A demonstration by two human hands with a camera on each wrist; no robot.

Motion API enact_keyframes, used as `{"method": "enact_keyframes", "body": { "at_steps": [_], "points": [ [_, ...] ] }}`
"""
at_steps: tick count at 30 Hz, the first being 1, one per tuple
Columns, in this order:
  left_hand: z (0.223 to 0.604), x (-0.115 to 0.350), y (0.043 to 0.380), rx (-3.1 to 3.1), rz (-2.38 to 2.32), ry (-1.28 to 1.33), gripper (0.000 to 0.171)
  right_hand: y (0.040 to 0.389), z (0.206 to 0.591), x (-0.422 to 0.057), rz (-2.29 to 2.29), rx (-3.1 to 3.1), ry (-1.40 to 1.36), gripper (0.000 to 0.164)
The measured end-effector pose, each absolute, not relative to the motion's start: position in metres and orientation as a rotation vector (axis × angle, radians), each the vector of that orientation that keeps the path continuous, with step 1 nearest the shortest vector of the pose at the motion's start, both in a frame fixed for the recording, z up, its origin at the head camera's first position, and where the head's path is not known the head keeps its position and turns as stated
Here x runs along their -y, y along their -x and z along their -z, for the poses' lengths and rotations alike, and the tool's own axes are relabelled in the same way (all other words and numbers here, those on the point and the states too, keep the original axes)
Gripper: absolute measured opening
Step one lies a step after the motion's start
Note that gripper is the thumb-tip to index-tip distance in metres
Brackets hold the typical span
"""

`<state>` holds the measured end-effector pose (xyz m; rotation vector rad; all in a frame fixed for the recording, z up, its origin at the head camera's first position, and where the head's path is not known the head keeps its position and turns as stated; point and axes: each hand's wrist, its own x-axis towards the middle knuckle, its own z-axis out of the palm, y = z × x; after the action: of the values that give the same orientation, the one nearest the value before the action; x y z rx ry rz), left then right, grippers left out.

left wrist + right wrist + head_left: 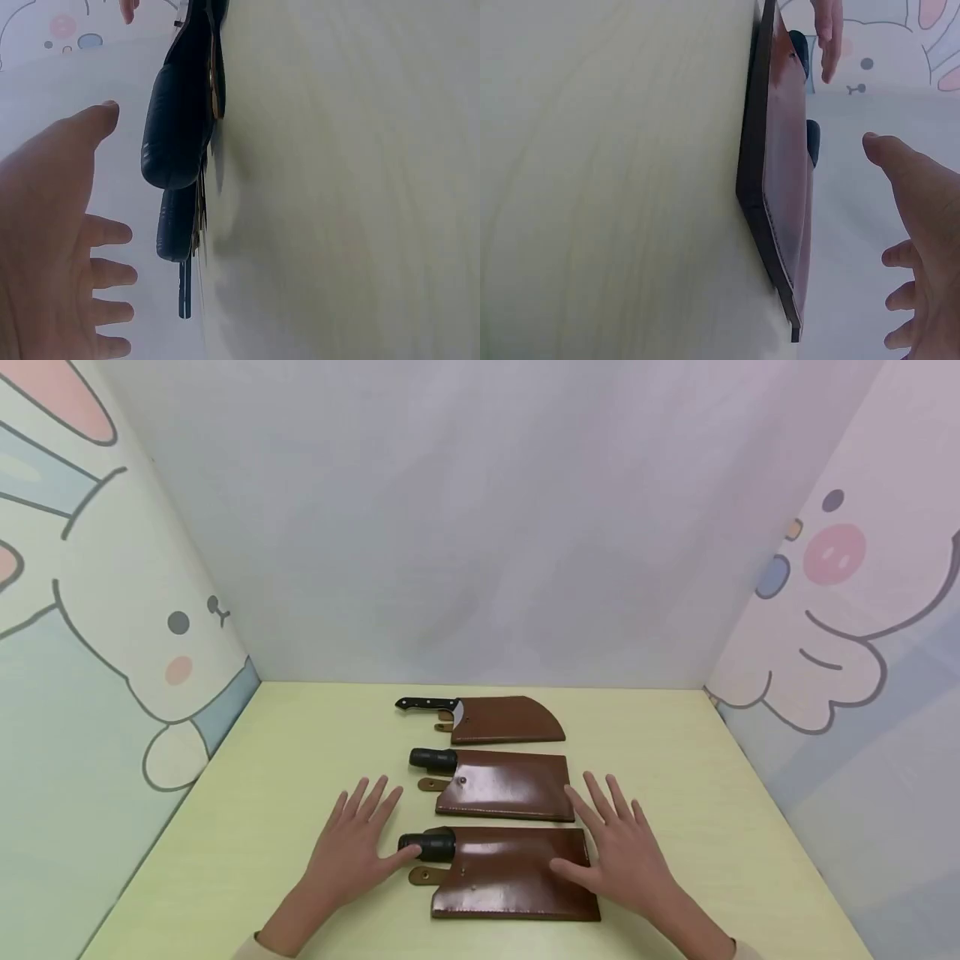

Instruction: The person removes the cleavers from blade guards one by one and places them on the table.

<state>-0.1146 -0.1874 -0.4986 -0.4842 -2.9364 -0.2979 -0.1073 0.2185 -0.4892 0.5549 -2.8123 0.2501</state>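
Three cleavers in brown leather sheaths lie in a column on the table, handles to the left. The nearest cleaver [517, 872] has a thick black handle [176, 127] and a strap with a snap. Behind it lies a similar middle cleaver [513, 785]. The farthest cleaver [510, 720] has a curved sheath end and a riveted black handle. My left hand [348, 852] hovers with fingers spread, its thumb over the nearest handle in the head view. My right hand [626, 852], fingers also spread, is above the right end of the nearest sheath [786, 165]. Neither hand holds anything.
The pale yellow table [247, 827] extends on both sides of the cleavers. A plain white back wall [480, 527] rises behind it. Side walls carry cartoon prints, a rabbit [150, 643] on the left and a pink-nosed animal [840, 602] on the right.
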Motion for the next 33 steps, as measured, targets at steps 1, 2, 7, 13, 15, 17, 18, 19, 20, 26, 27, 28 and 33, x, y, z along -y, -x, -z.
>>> {"method": "enact_keyframes", "body": {
  "at_steps": [1,2,7,13,15,17,18,19,20,26,27,28,33],
  "points": [
    [0.499,0.186,0.114,2.941,0.321,0.495,0.093,0.107,0.490,-0.217,-0.254,2.814,-0.566,0.101],
    [0.500,0.184,0.114,2.946,0.338,0.508,0.092,0.106,0.490,-0.216,-0.260,2.816,-0.577,0.102],
    [0.501,0.176,0.113,2.976,0.419,0.584,0.090,0.103,0.495,-0.209,-0.309,2.835,-0.634,0.103],
    [0.504,0.169,0.112,3.010,0.493,0.644,0.088,0.097,0.505,-0.205,-0.344,2.861,-0.728,0.105],
    [0.506,0.168,0.112,3.016,0.492,0.659,0.086,0.095,0.508,-0.205,-0.344,2.869,-0.758,0.106],
    [0.507,0.167,0.112,3.014,0.494,0.671,0.085,0.093,0.511,-0.205,-0.338,2.876,-0.782,0.108],
    [0.507,0.167,0.112,3.012,0.493,0.677,0.084,0.092,0.512,-0.205,-0.334,2.882,-0.792,0.109],
    [0.508,0.167,0.112,3.009,0.493,0.681,0.083,0.091,0.512,-0.206,-0.331,2.888,-0.801,0.110],
    [0.508,0.167,0.112,3.002,0.492,0.687,0.083,0.091,0.513,-0.206,-0.328,2.898,-0.808,0.111],
    [0.512,0.165,0.112,2.956,0.477,0.713,0.075,0.090,0.515,-0.208,-0.360,3.006,-0.858,0.122],
    [0.512,0.165,0.113,2.953,0.481,0.713,0.074,0.090,0.514,-0.209,-0.374,3.026,-0.866,0.123],
    [0.512,0.165,0.113,2.951,0.485,0.715,0.072,0.091,0.514,-0.209,-0.385,3.041,-0.872,0.124],
    [0.512,0.163,0.113,2.946,0.509,0.719,0.068,0.092,0.513,-0.210,-0.390,3.041,-0.886,0.123]
  ]
}}
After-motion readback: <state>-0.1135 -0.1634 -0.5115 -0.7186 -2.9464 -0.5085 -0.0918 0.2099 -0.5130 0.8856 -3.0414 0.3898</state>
